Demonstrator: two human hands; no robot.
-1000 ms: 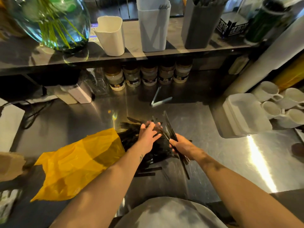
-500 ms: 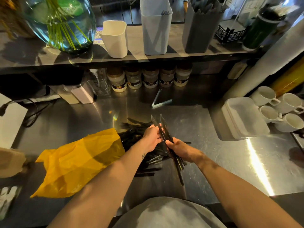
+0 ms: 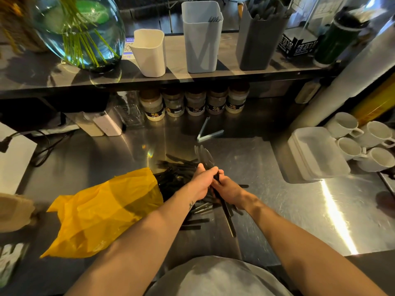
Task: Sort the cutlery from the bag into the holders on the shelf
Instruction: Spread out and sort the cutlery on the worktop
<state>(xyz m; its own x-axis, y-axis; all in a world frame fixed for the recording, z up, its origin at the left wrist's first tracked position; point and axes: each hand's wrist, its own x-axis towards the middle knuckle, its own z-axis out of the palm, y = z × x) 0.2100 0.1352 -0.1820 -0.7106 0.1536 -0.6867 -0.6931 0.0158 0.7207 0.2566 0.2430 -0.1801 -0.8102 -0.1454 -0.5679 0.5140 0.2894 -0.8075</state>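
The hands — left hand [image 3: 201, 182], right hand [image 3: 229, 192] — touch, fingers curled.

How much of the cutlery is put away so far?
Some pieces already stand in the light grey holder and dark grey holder. Both the left hand and right hand grip a bundle of black cutlery now. A big pile lies by the yellow bag, so plenty remains.

The left hand [image 3: 202, 181] covers the right hand's [image 3: 230, 191] fingers and the middle of the cutlery [image 3: 226, 212] both grip, its tips blurred. The yellow bag [image 3: 102, 212] hides part of the pile [image 3: 177, 176]. The dark holder's [image 3: 258, 45] contents are too dim to tell; the top edge crops the vase [image 3: 79, 28].
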